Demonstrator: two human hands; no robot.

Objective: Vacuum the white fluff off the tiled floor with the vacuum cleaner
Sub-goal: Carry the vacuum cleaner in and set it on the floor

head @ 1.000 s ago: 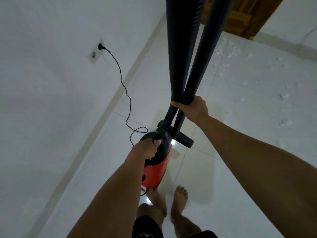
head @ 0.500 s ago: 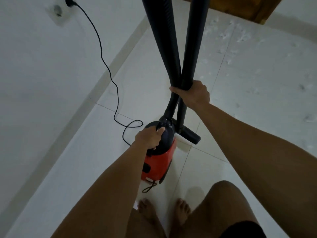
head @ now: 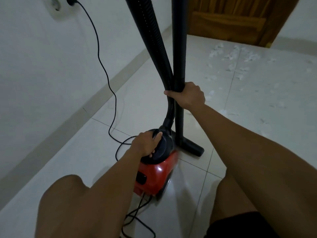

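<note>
the vacuum cleaner [head: 154, 176], a glossy red body under a black top, stands on the tiled floor [head: 188, 194] at centre. the left hand [head: 145, 145] grips the top, fingers curled. the right hand [head: 188, 97] wraps closed fingers round the hose [head: 151, 40] and tube [head: 179, 40] together. the floor nozzle [head: 192, 148] rests at 2 o'clock of the body. white fluff [head: 228, 55] lies scattered at 1 o'clock, near the wooden door [head: 231, 19]. the cord [head: 101, 57] runs to the wall socket [head: 58, 6] at 11 o'clock.

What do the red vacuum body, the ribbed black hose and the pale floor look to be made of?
The red vacuum body looks like hard glossy plastic, given the sharp highlight. The ribbed black hose is probably flexible matte plastic; fine ridges and a bend show. The pale floor seems glazed ceramic tile, with grout lines and soft reflections.
</note>
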